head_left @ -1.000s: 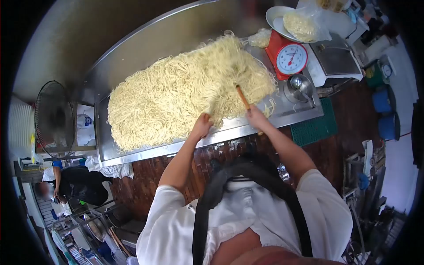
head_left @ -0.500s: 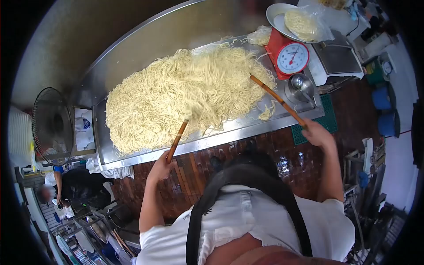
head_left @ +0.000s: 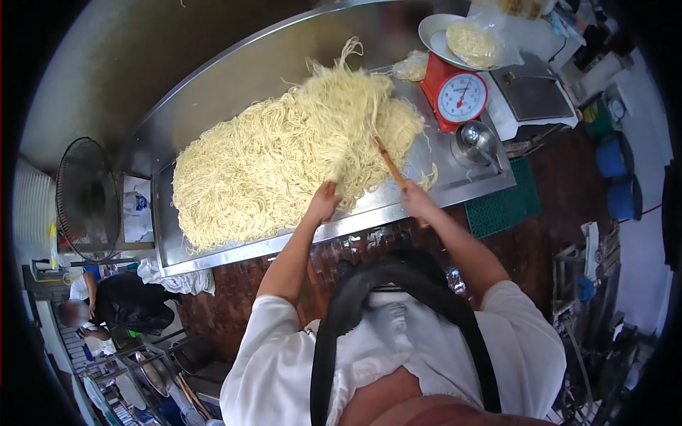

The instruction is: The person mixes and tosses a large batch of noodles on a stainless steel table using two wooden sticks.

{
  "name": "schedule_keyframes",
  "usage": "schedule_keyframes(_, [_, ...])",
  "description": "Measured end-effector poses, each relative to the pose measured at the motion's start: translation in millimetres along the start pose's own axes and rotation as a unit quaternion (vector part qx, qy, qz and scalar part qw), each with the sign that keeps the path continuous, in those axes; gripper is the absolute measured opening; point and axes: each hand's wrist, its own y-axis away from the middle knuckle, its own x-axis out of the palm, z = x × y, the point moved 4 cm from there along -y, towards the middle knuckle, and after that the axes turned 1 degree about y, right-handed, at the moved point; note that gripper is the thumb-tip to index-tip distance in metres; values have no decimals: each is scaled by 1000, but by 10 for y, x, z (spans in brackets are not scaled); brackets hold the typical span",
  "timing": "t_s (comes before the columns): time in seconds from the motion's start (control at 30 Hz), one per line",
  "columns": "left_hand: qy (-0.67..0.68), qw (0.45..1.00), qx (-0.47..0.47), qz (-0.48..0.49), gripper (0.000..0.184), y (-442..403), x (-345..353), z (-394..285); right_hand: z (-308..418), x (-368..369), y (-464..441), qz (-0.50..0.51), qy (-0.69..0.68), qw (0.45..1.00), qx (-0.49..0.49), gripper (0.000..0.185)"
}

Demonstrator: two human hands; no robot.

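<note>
A wide heap of pale yellow noodles (head_left: 249,170) lies on a metal table (head_left: 455,190). My left hand (head_left: 325,204) is closed round a wooden stick (head_left: 330,189) at the heap's near edge; most of that stick is hidden or blurred. In my right hand (head_left: 419,200) is a second wooden stick (head_left: 389,162), its far tip in the noodles on the right part of the heap. Above the sticks a clump of noodles stands raised and loose, with strands in the air.
Right of the heap stand a red dial scale (head_left: 462,98) with a bagged portion on its pan, and a metal bowl (head_left: 474,143) with a ladle. A fan (head_left: 88,199) is at left. Another person (head_left: 131,302) is at the lower left, near shelving.
Since half a second ago both hands have moved toward each other and closer to the table, bringing the sticks together. The noodles on the right have been lifted and pushed toward the back.
</note>
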Motion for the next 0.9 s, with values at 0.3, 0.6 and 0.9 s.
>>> schedule_keyframes(0.3, [12,998,-43,41,54,723,-920,-621,1325,-2039,284,-76,29,990,-113,37])
schedule_keyframes(0.6, [-295,950,-91,36,67,1295,-1125,-259,-202,-1146,882,31,25,995,89,37])
schedule_keyframes(0.9, [-94,992,79,34,63,178,-419,20,275,-1067,355,16,-32,999,36,29])
